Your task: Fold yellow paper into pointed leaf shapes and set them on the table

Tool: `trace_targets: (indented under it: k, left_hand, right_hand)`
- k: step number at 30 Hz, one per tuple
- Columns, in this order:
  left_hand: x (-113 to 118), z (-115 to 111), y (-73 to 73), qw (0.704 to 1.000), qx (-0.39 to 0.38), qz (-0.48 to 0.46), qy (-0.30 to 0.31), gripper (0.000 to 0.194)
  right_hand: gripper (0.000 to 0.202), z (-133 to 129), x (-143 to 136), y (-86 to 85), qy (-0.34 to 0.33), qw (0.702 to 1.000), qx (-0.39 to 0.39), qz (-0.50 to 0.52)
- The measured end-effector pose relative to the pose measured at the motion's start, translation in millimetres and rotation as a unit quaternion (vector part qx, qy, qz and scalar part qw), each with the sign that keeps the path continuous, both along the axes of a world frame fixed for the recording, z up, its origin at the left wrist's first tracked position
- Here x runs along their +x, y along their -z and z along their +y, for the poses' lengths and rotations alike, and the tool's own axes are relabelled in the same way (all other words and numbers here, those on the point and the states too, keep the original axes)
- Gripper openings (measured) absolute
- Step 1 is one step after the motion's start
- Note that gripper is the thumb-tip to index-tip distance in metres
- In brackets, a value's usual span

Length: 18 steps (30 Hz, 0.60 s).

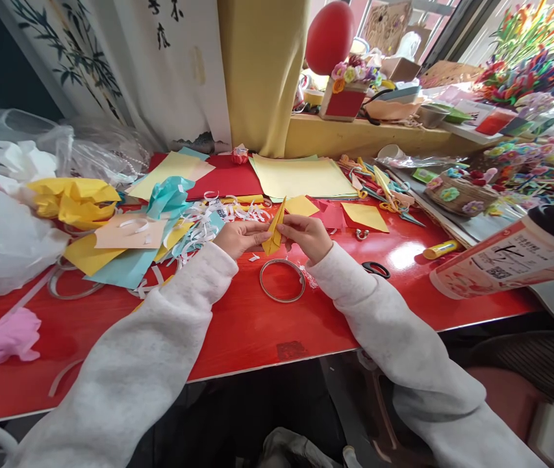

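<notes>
While I looked out through the head camera, taking the folded yellow paper (pixel 273 235) as the middle of the dial and 12 o'clock as the far side, writing showed in two places. A little past 3 o'clock a tilted pink cup (pixel 452 279) with a black lid bore a white label (pixel 515 255), printed with a QR code and crossed by a bold dark mark; its smaller print was too fine for me to read. Toward 11 o'clock a white hanging (pixel 186 97) carried black brushed characters, which I could not read with certainty.

The paper itself was held up between both hands over the table (pixel 238 338). It looked narrow and creased lengthwise, with a sharp point at the top and a wider lower end. The left hand (pixel 238 239) had its fingers closed in a light pinch at the paper's left edge; the right hand (pixel 308 235) had its fingers likewise drawn together at the right edge.

For room, I had bare red surface from 5 to 7 o'clock, bounded by the table's straight, pale front edge (pixel 257 369); at 6 o'clock a thin grey ring (pixel 282 300) lay flat. Curled white paper strips (pixel 203 221) crowded 9 o'clock, close to the left hand, and cream sheets (pixel 301 177) covered 1 o'clock.
</notes>
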<state>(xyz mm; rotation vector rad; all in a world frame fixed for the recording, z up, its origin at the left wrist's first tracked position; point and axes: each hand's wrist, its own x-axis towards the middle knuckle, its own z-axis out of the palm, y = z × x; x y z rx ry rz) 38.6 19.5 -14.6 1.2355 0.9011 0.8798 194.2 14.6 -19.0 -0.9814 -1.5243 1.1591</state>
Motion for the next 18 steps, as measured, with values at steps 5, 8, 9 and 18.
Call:
trace_targets:
  k: [5, 8, 9, 18]
  left_hand:
    - [-0.4, -0.4, -1.4, 1.000, 0.000, 0.018, 0.014, 0.043]
    - [-1.0, 0.9, -0.6, 0.999, -0.001, 0.038, 0.016, 0.041]
    - [-1.1, 1.7, 0.3, 0.999, -0.001, 0.040, 0.017, 0.041]
    - [0.9, 3.4, 8.2, 0.996, -0.049, 0.068, 0.032, 0.033]
  right_hand:
    - [0.023, 0.4, 1.1, 5.5, 0.061, 0.992, 0.062, -0.094]
    - [0.019, 0.1, 1.3, 7.1, 0.070, 0.989, 0.068, -0.112]
    - [0.018, 0.1, 1.3, 7.3, 0.071, 0.989, 0.067, -0.109]
    - [0.022, 0.2, -1.2, 6.1, 0.065, 0.994, 0.042, -0.080]
